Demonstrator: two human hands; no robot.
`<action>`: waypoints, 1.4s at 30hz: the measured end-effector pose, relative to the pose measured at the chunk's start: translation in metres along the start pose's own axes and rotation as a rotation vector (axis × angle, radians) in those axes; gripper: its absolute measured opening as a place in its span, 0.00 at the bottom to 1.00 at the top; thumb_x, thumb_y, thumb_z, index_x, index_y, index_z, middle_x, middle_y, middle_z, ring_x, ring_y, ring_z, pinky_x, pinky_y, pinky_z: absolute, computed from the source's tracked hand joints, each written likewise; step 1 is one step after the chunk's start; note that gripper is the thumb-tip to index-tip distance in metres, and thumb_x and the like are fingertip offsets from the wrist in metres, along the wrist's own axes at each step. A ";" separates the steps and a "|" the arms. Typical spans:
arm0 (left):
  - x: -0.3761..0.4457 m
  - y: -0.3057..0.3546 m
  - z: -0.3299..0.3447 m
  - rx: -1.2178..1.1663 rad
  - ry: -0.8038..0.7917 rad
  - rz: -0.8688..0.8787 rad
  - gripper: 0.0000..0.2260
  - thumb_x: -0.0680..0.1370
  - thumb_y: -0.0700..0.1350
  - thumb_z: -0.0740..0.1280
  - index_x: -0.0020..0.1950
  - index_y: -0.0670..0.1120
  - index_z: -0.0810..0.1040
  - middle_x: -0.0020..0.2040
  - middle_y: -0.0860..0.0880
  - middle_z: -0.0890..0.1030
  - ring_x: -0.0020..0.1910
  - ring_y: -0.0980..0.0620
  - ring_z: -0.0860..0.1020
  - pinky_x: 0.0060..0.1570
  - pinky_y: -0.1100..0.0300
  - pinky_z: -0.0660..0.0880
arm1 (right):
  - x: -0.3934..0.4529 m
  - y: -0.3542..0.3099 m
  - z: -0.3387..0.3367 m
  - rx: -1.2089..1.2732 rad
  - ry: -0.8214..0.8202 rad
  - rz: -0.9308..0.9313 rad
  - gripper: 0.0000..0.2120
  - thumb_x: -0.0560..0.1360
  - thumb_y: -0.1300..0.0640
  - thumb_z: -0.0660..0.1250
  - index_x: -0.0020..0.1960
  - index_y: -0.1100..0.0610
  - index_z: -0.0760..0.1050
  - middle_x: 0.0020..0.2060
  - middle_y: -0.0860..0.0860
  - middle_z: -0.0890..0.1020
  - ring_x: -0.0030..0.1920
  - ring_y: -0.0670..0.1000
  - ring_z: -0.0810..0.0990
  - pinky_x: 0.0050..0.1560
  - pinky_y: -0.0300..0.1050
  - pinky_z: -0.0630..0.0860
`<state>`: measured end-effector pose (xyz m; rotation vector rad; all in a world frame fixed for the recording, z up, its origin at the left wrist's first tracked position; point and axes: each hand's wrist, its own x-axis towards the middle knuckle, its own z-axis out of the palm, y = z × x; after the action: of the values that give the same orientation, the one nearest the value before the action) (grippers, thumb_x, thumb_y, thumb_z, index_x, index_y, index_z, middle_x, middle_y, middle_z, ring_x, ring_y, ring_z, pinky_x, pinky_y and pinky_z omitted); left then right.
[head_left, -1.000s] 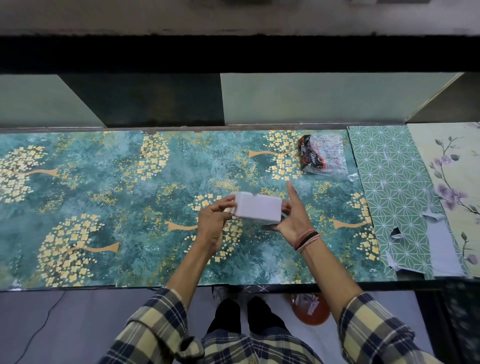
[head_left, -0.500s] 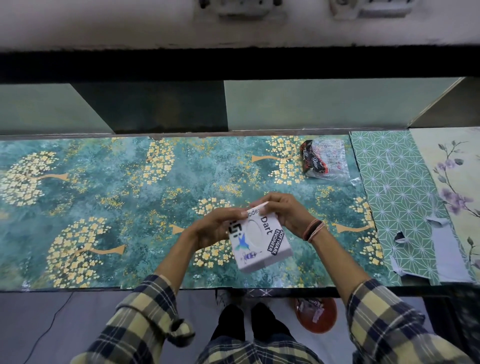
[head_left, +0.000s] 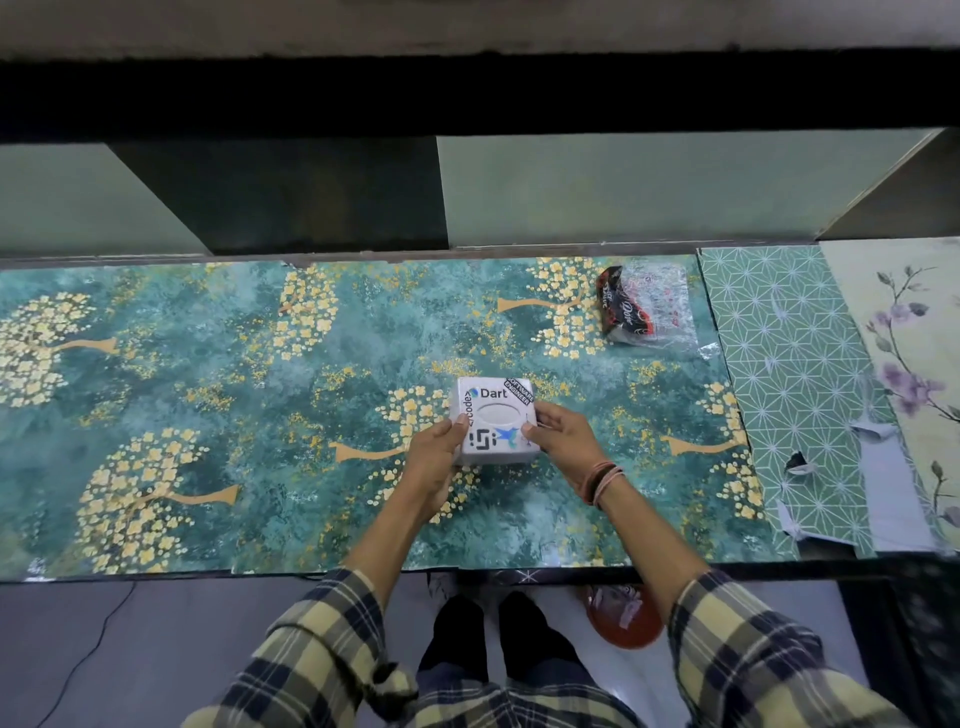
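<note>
A white box (head_left: 494, 415) with stickers ("Dart", a blue bird, "Software Engineer") and an oval opening on top sits flat on the teal floral counter (head_left: 260, 389), near its middle. My left hand (head_left: 434, 462) grips the box's left side, thumb on the top edge. From the other side my right hand (head_left: 558, 441) holds the right side, thumb on top. Both wrists reach in from the near edge.
A clear plastic packet with a dark red wrapper (head_left: 641, 306) lies at the counter's far right. Green patterned and pale floral sheets (head_left: 789, 364) cover the surface to the right. A red round object (head_left: 623, 618) sits on the floor below.
The box was held up and turned over in both hands; now it is upright, sticker face up, lowered onto the counter with both hands still on its sides.
</note>
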<state>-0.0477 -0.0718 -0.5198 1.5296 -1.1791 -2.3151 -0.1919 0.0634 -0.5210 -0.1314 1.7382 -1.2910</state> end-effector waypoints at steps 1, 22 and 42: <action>0.003 0.000 0.000 0.038 0.009 0.002 0.10 0.84 0.42 0.64 0.59 0.37 0.81 0.54 0.40 0.87 0.50 0.44 0.85 0.53 0.51 0.82 | 0.000 0.000 0.003 -0.029 0.015 -0.014 0.21 0.77 0.70 0.67 0.70 0.62 0.75 0.63 0.57 0.83 0.61 0.57 0.83 0.58 0.50 0.82; 0.025 -0.003 -0.012 0.299 0.102 0.084 0.12 0.85 0.43 0.64 0.63 0.39 0.82 0.51 0.44 0.88 0.45 0.51 0.85 0.36 0.68 0.80 | 0.020 -0.002 0.003 -0.283 0.185 -0.064 0.17 0.77 0.56 0.71 0.65 0.58 0.80 0.62 0.58 0.83 0.60 0.57 0.82 0.61 0.58 0.80; -0.008 0.009 0.013 0.289 0.257 0.299 0.12 0.85 0.46 0.64 0.58 0.41 0.84 0.53 0.42 0.88 0.46 0.48 0.86 0.44 0.54 0.81 | 0.087 -0.054 -0.089 -0.980 0.417 -0.261 0.18 0.76 0.61 0.64 0.65 0.61 0.80 0.61 0.62 0.82 0.63 0.62 0.79 0.68 0.57 0.73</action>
<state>-0.0567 -0.0670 -0.5060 1.5491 -1.5930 -1.7618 -0.3263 0.0522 -0.5301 -0.7027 2.6613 -0.5334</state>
